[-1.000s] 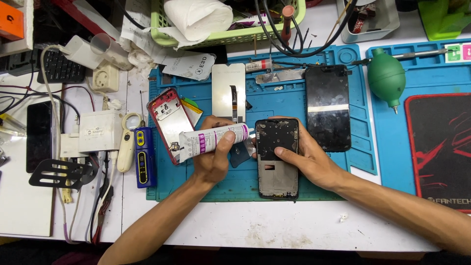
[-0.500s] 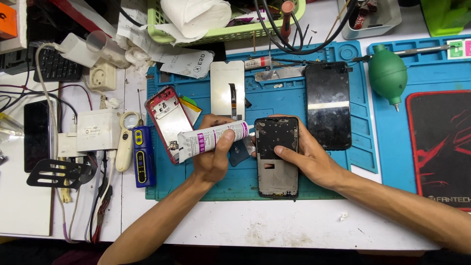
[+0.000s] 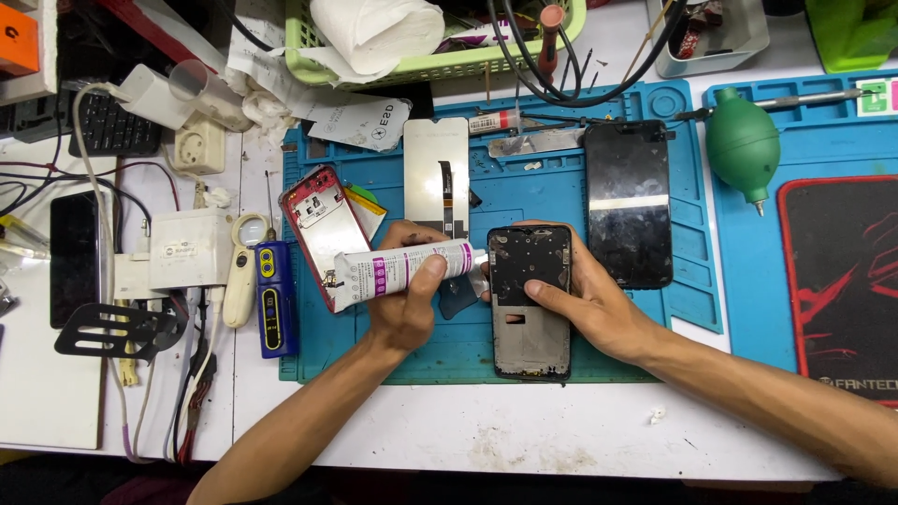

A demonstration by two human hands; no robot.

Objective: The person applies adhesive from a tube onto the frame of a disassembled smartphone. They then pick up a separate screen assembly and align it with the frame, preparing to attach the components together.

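Item: white-and-purple adhesive tube, clamped in the left hand, long axis lying 9-to-3, nozzle touching the upper left edge of the black phone frame, which is pinned flat on the blue mat by the right hand at 3 o'clock.

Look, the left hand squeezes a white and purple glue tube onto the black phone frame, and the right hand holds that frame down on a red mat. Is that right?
Not quite: the head view shows the mat is blue, not red. The left hand does hold the white and purple glue tube against the black phone frame, and the right hand holds that frame down.
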